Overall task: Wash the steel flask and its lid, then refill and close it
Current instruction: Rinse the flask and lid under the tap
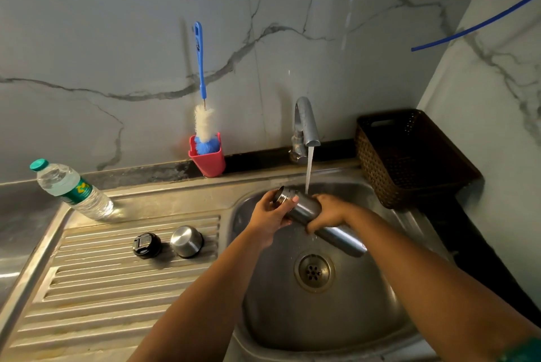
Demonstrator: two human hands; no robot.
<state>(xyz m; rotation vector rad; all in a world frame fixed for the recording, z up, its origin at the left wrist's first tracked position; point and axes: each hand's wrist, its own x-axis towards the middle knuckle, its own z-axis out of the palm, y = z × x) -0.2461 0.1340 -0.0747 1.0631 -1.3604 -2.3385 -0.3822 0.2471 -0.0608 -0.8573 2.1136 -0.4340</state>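
The steel flask [304,209] lies tilted over the sink bowl [366,312], mouth up to the left, base down to the right. Water runs from the tap [304,124] onto its middle. My left hand [270,215] grips the flask near its open mouth. My right hand [328,212] wraps around the flask's middle. On the ribbed drainboard [96,297] to the left sit the black inner stopper [146,245] and the steel cap [186,241], side by side, untouched.
A clear plastic water bottle [70,188] with a green cap stands at the drainboard's back left. A blue-handled bottle brush [203,115] stands in a red cup [208,159] against the marble wall. A brown woven basket [409,156] sits right of the tap.
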